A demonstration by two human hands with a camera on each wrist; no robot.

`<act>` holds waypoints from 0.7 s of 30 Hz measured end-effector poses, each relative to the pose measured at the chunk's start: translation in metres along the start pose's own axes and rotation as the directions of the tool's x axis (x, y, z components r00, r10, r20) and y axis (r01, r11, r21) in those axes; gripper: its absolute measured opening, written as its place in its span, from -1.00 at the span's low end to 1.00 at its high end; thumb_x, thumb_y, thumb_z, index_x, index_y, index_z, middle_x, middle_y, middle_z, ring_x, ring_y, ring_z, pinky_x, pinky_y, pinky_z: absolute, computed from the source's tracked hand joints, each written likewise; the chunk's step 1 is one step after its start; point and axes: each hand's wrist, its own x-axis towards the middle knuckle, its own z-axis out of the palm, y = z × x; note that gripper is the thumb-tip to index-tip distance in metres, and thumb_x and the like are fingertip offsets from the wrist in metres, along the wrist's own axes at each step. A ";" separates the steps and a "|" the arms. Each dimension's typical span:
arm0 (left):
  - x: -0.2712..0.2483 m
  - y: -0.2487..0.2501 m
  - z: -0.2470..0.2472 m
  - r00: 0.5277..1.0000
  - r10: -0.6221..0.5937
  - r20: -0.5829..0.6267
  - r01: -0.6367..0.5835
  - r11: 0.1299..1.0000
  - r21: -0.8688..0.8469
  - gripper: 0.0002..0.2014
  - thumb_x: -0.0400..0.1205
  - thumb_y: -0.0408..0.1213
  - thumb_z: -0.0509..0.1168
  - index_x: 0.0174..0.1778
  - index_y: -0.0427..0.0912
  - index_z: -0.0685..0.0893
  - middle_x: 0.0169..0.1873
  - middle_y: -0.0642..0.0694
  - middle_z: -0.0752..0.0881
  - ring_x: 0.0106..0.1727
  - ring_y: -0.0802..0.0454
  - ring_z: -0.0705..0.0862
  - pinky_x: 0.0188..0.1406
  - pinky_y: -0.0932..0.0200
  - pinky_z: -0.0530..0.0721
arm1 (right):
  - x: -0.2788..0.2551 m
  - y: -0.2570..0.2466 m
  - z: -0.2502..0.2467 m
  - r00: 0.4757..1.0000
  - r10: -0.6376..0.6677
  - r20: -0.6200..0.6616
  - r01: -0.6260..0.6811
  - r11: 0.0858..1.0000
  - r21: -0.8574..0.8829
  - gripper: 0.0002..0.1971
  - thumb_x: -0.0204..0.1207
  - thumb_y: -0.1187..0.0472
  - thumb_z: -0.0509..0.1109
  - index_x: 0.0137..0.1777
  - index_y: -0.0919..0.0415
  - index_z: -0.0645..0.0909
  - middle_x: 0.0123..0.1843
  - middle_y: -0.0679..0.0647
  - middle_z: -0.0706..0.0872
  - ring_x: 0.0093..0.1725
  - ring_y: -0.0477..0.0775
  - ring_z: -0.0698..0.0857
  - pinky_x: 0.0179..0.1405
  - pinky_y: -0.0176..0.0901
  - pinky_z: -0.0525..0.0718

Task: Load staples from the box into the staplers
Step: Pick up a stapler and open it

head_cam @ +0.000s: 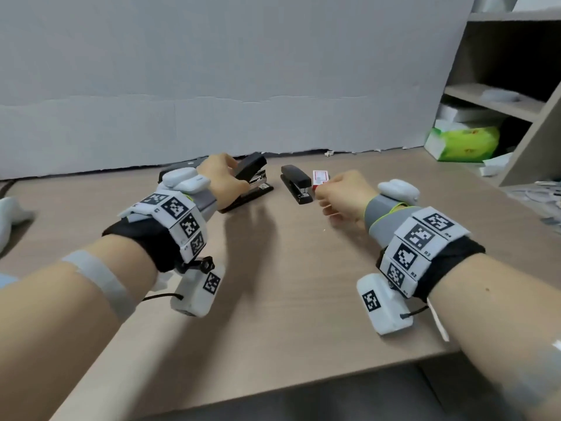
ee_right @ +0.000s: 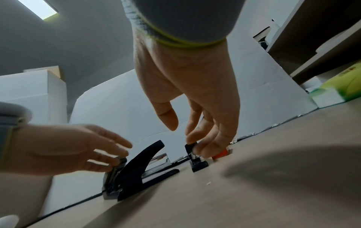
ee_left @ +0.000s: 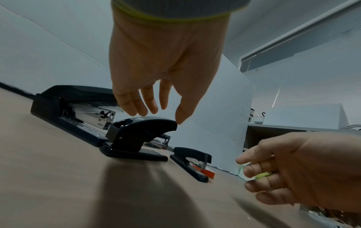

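Note:
Three black staplers lie at the back of the table. My left hand hovers with relaxed, spread fingers over the middle stapler, whose top arm is raised; the thumb tip sits just above its cover. Behind it lies a large stapler with its magazine showing. The small stapler stands shut to the right, and the red and white staple box lies beside it. My right hand hangs just in front of the small stapler and the box, fingers loosely curled, holding nothing.
The wooden table ends at a grey-white board wall. At the right stands a shelf unit with a green tissue pack at its foot. A white object lies at the far left edge.

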 end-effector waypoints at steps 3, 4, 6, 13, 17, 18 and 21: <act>0.009 -0.008 -0.003 1.000 -0.025 -0.015 0.025 1.000 -0.018 -0.54 0.41 -0.32 0.43 0.28 -0.11 0.67 0.07 -0.11 0.77 0.02 -0.17 0.75 0.03 -0.01 0.77 | 0.008 -0.002 0.002 0.998 0.054 0.039 -0.054 0.999 0.008 -0.96 0.52 0.38 0.30 -0.08 0.29 0.56 -0.33 0.21 0.60 -0.35 0.18 0.62 -0.58 -0.31 0.53; 0.013 -0.008 -0.005 0.999 -0.028 -0.018 0.027 1.000 -0.013 -0.54 0.42 -0.32 0.43 0.28 -0.12 0.67 0.08 -0.11 0.77 0.03 -0.16 0.74 0.03 -0.01 0.77 | 0.011 -0.006 0.003 0.997 0.064 0.043 -0.064 0.998 -0.011 -0.96 0.51 0.40 0.30 -0.10 0.29 0.56 -0.33 0.22 0.60 -0.37 0.18 0.62 -0.61 -0.32 0.53; 0.017 -0.006 -0.004 1.000 -0.020 0.014 0.020 1.000 0.013 -0.53 0.44 -0.32 0.44 0.31 -0.13 0.65 0.11 -0.11 0.75 0.06 -0.15 0.72 0.04 0.02 0.76 | 0.013 -0.010 0.004 0.997 0.073 0.032 -0.072 0.997 -0.033 -0.96 0.49 0.41 0.31 -0.14 0.30 0.57 -0.33 0.21 0.61 -0.38 0.18 0.63 -0.62 -0.33 0.55; 0.042 0.010 -0.001 0.983 0.032 0.179 -0.075 0.969 0.236 -0.64 0.50 -0.32 0.43 0.20 -0.15 0.56 0.07 -0.13 0.71 0.05 -0.16 0.68 -0.01 0.09 0.63 | 0.057 -0.039 0.016 0.997 0.036 -0.062 -0.045 0.988 -0.149 -0.48 0.16 0.13 0.48 0.13 0.38 0.69 -0.19 0.19 0.66 -0.21 0.21 0.62 0.03 0.20 0.78; 0.050 0.009 0.007 0.974 0.043 0.222 -0.091 0.973 0.213 -0.80 0.53 -0.27 0.39 0.05 -0.17 0.62 -0.08 -0.20 0.75 -0.06 -0.21 0.72 0.07 -0.04 0.67 | 0.084 -0.041 0.034 0.998 0.060 -0.008 -0.059 0.953 -0.298 -0.28 -0.10 -0.05 0.57 0.12 0.23 0.60 -0.05 0.25 0.75 -0.06 0.31 0.78 0.02 0.35 0.81; 0.051 0.008 0.009 0.972 0.040 0.231 -0.088 0.975 0.202 -0.78 0.54 -0.28 0.37 0.09 -0.20 0.65 -0.06 -0.20 0.78 -0.02 -0.23 0.75 0.08 -0.04 0.67 | 0.095 -0.037 0.039 0.997 0.077 0.008 -0.070 0.939 -0.338 -0.26 -0.19 -0.07 0.56 0.06 0.23 0.61 -0.08 0.28 0.77 -0.10 0.34 0.81 -0.08 0.36 0.82; 0.059 0.003 0.010 0.969 0.029 0.245 -0.073 0.983 0.172 -0.72 0.49 -0.31 0.38 0.13 -0.12 0.67 -0.07 -0.16 0.80 -0.01 -0.21 0.76 0.07 -0.01 0.71 | 0.118 -0.030 0.047 0.994 0.100 0.035 -0.073 0.889 -0.451 -0.39 -0.15 -0.04 0.53 -0.04 0.20 0.63 -0.17 0.29 0.80 -0.20 0.35 0.83 -0.14 0.30 0.83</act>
